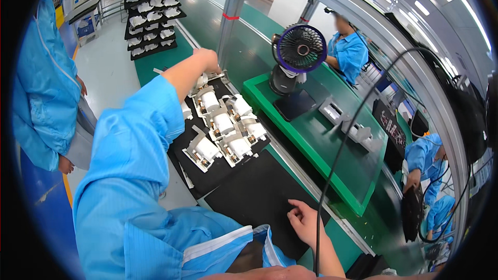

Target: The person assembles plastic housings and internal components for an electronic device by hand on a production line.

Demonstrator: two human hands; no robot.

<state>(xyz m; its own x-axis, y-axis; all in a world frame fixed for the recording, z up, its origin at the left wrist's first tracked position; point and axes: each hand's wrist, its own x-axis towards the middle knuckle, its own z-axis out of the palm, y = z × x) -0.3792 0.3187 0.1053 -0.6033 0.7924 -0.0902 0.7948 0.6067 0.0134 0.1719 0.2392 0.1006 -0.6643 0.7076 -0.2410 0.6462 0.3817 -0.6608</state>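
Note:
My left arm stretches away from me, and my left hand is at the far end of a group of white assemblies. Its fingers bend down out of sight, so whether they grip anything is hidden. Several of these assemblies, each with a white cylinder on a cream frame, lie close together on a black tray. My right hand rests over the black mat nearer to me. Its fingers are loosely curled and apart, with nothing in them.
A purple-rimmed fan stands on a raised green-edged board, beside a dark phone and white housings. Stacked black trays stand at the far left. A metal post rises beyond my left hand. Co-workers stand left and right.

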